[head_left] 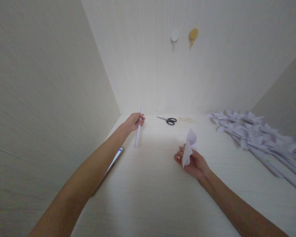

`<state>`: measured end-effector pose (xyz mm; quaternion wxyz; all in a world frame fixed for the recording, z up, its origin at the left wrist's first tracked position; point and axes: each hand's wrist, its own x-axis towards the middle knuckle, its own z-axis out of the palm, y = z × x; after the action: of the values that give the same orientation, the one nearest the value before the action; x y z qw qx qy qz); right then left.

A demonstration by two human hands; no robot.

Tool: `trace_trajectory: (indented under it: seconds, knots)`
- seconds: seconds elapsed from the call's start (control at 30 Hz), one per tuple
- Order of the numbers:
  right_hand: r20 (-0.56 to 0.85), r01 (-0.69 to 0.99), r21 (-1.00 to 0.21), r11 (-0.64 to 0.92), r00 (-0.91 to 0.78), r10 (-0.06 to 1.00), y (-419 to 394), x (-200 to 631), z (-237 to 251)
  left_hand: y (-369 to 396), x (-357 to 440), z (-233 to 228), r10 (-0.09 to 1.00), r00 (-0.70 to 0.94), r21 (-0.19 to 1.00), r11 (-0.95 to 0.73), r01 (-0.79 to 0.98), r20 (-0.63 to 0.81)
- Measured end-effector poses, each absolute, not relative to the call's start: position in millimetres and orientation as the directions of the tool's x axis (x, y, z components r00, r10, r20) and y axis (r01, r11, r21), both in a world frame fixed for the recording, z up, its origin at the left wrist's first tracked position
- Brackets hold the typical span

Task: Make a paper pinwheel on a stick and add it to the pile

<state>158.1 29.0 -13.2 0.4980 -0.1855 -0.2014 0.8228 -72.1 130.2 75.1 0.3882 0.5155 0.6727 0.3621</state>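
Gripping a rolled paper stick upright on the table, the left hand is closed, while folded paper (seemingly a blossom) is pinched clear by the right hand.

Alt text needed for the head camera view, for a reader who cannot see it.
Over a pale table, the left hand grips a rolled white paper stick while the right hand holds a folded white paper piece. Black-handled scissors lie behind, a pile of paper pinwheels lies at right, and a phone lies under the left forearm.
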Motion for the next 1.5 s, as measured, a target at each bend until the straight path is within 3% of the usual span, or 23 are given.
trace_trajectory:
  seconds: [0.13, 0.17, 0.27, 0.37, 0.47, 0.67, 0.97, 1.5]
  knots:
    - [-0.08, -0.787, -0.472, -0.397, -0.411, 0.908, 29.5, 160.4, -11.7, 75.6, -21.5, 57.8, 0.978, 0.042, 0.965, 0.192, 0.181, -0.202]
    - [-0.073, -0.786, -0.479, -0.39, -0.407, 0.911, 29.5, 160.4, -11.0, 62.2, -12.0, 51.1, 0.963, 0.152, 0.972, 0.232, -0.033, -0.224]
    - [-0.038, -0.776, -0.516, -0.362, -0.401, 0.915, 29.3, 159.7, -9.3, 29.6, 6.7, 31.9, 0.872, 0.409, 0.847, 0.417, -0.33, -0.269]
    - [-0.053, -0.756, -0.54, -0.368, -0.406, 0.912, 29.1, 159.1, -8.5, 10.6, 13.2, 19.1, 0.835, 0.47, 0.773, 0.491, -0.402, -0.286]
    - [-0.099, -0.737, -0.543, -0.402, -0.419, 0.902, 29.3, 159.0, -8.7, 1.8, 13.1, 12.5, 0.871, 0.43, 0.768, 0.438, -0.467, -0.235]
    - [-0.157, -0.665, -0.614, -0.425, -0.425, 0.891, 31.5, 159.6, -11.8, -5.2, 13.4, 3.8, 0.897, 0.407, 0.738, 0.39, -0.55, -0.17]
    - [-0.193, -0.657, -0.586, -0.474, -0.455, 0.869, 31.0, 162.7, -10.7, -8.3, 13.1, 6.0, 0.865, 0.481, 0.663, 0.444, -0.603, -0.142]
    - [-0.202, -0.61, -0.626, -0.486, -0.474, 0.857, 29.6, 161.2, -6.7, -8.4, 17.6, 3.0, 0.877, 0.47, 0.763, 0.369, -0.53, -0.098]
